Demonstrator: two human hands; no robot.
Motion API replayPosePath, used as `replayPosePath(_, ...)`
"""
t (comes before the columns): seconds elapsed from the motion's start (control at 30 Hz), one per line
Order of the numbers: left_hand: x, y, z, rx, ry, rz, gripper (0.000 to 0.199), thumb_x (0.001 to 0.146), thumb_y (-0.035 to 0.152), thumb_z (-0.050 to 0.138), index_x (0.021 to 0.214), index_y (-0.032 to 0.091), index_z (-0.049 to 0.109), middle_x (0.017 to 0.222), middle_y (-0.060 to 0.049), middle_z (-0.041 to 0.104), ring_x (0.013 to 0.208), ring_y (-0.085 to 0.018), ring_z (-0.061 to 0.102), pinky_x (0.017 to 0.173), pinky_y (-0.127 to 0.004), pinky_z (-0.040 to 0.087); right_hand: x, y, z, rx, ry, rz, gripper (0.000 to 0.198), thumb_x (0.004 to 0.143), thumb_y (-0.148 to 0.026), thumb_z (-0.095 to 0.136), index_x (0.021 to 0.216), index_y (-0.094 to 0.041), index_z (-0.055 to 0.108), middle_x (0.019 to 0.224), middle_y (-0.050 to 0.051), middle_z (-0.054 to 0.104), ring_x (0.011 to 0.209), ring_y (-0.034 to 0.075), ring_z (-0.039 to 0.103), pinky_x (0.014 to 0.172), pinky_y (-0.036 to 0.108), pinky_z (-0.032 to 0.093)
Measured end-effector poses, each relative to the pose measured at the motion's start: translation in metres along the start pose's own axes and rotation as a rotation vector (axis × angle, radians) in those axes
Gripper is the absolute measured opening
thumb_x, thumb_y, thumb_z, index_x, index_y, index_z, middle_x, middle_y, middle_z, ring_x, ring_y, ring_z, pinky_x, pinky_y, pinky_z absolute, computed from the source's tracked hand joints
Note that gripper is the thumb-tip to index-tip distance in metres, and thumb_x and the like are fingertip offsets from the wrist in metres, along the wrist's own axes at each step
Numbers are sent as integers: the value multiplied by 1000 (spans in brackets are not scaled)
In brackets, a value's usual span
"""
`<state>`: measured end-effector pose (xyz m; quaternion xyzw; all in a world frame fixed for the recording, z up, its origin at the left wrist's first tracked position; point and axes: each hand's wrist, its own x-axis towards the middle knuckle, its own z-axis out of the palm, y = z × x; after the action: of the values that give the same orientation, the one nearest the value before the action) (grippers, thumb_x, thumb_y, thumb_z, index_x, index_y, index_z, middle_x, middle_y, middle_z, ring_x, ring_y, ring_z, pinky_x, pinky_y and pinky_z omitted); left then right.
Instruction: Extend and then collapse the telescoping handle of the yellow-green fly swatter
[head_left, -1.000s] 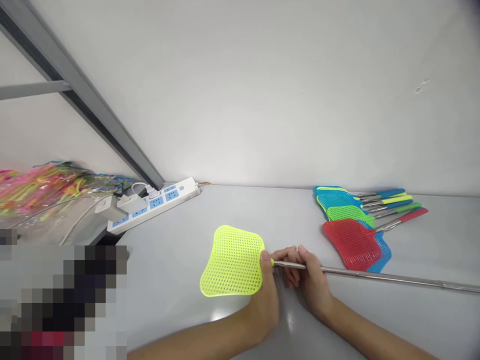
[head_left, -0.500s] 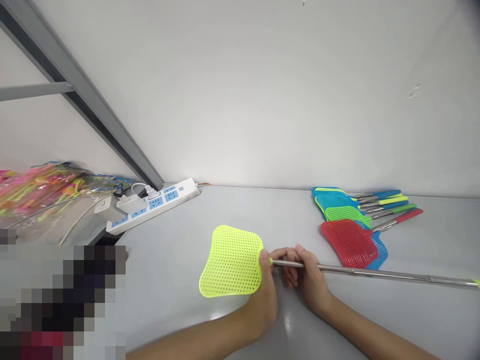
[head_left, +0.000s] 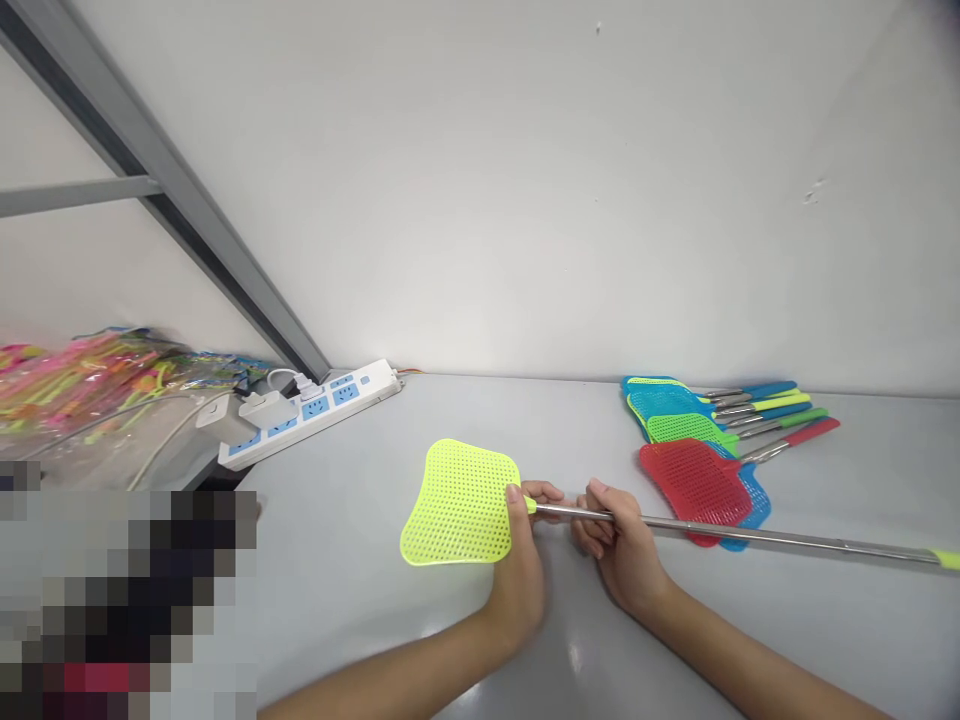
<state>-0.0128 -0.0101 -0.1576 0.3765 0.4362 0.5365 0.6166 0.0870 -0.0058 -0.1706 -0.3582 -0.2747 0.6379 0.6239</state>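
Observation:
A yellow-green fly swatter (head_left: pixel 461 505) with a perforated head is held across the middle of the head view, its metal telescopic rod drawn out long to the right. My left hand (head_left: pixel 525 560) is closed at the base of the head, thumb on the front of it. Just to the right, my right hand (head_left: pixel 622 540) is closed around the rod. At the right edge a bit of the yellow-green handle (head_left: pixel 943 558) shows. Behind the rod lies a red fly swatter (head_left: pixel 697 485), partly over a blue one (head_left: pixel 757 497).
More swatters, including a green fly swatter (head_left: pixel 690 430) and a blue fly swatter (head_left: pixel 660 400), lie piled at the back right. A white power strip (head_left: pixel 352 400) with plugs sits at the back left. Beyond the grey metal frame (head_left: pixel 217 250) lie colourful bagged items (head_left: pixel 97 390).
My left hand and the swatter's head have risen slightly. The gap between my hands has widened a little, and more of the yellow-green handle shows at the right.

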Motion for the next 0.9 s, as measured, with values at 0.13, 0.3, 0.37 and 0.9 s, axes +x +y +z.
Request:
replayPosePath(0.13, 6, 0, -3, -17, 131, 74, 39, 82, 48, 30, 60, 18, 45, 56, 2, 38, 55, -11, 39, 61, -23, 33, 0, -5, 2, 201, 47, -26, 37, 77, -30, 44, 44, -18, 34, 38, -6, 24, 35, 8, 27, 41, 24, 20)
replayPosePath(0.3, 18, 1, -6, -122, 204, 94, 40, 80, 50, 33, 58, 18, 43, 54, 3, 36, 50, -9, 37, 55, -22, 32, 2, -10, 2, 313, 145, -101, 38, 79, -35, 39, 45, -18, 35, 39, -6, 25, 36, 9, 28, 41, 24, 25)
replayPosePath(0.37, 20, 2, -7, -165, 200, 95, 39, 79, 49, 36, 58, 18, 44, 54, 3, 37, 50, -9, 37, 54, -21, 33, 2, -11, 3, 315, 175, -139, 38, 79, -38, 37, 46, -19, 36, 39, -6, 25, 36, 9, 29, 41, 24, 25)
replayPosePath(0.9, 19, 7, -10, -377, 163, 2, 36, 77, 48, 40, 67, 16, 52, 54, 2, 47, 48, -9, 43, 53, -23, 36, 1, -12, 3, 263, 265, -89, 26, 77, -41, 42, 68, -18, 51, 38, -7, 34, 32, 7, 32, 38, 21, 27)
